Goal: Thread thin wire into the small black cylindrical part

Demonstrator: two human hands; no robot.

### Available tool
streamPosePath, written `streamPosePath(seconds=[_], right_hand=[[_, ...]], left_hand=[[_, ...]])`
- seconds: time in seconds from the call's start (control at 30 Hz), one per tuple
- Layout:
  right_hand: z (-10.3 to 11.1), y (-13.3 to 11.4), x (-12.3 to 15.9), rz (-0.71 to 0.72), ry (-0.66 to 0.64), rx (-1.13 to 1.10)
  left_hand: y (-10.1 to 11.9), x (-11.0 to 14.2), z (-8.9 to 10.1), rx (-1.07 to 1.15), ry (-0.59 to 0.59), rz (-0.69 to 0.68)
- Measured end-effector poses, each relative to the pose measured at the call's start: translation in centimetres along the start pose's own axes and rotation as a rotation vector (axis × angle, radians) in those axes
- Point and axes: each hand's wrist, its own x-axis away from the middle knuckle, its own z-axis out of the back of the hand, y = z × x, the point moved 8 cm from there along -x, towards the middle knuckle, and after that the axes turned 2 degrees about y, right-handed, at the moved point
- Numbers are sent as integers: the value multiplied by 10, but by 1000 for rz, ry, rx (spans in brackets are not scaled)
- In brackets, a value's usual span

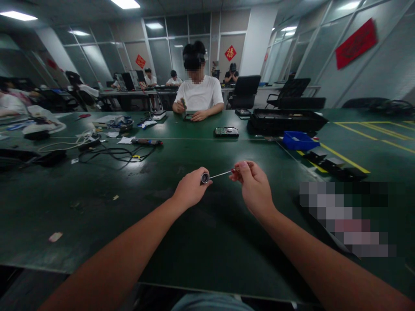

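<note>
Both my hands are raised over the green table (194,229), close together. My left hand (190,188) is closed round a small dark cylinder with a ringed metallic end (204,178). A thin metal shaft (220,174) spans the gap between my hands, its left end at the cylinder. At its other end, my right hand (256,188) pinches a small reddish part, which looks like a screwdriver's handle. My fingers hide most of that handle. Whether the tip sits inside the cylinder or just beside it, I cannot tell.
Across the table a person (199,93) in white handles small parts. A hard drive (226,131) lies ahead; a black tray (287,121), blue bin (300,141) and black blocks (335,163) stand right. Leftward are an electric screwdriver (147,141) and cables (110,154).
</note>
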Motion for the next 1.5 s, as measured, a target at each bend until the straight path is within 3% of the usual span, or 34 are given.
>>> streamPosePath(seconds=[0.13, 0.4, 0.6, 0.83, 0.93, 1.1, 1.23, 1.33, 1.5], right_hand=[[-8, -16, 8, 92, -41, 95], [-13, -19, 10, 131, -98, 158], [-14, -36, 17, 233, -108, 502], [-26, -43, 25, 322, -261, 487], [-22, -37, 22, 250, -216, 425], [-16, -10, 8, 30, -127, 40], [-7, 21, -6, -191, -28, -195], [2, 24, -11, -164, 33, -146], [0, 2, -4, -5, 7, 47]], left_hand=[[2, 0, -1, 7, -4, -5], [4, 2, 0, 72, 9, -4], [1, 3, -1, 111, -7, 26], [1, 3, -4, 94, -20, 13], [0, 2, -5, 93, -15, 16], [3, -1, 4, 78, 43, -3], [8, -4, 7, 3, 22, -52], [3, -5, 2, -8, -26, 2], [0, -5, -4, -3, -37, 1]])
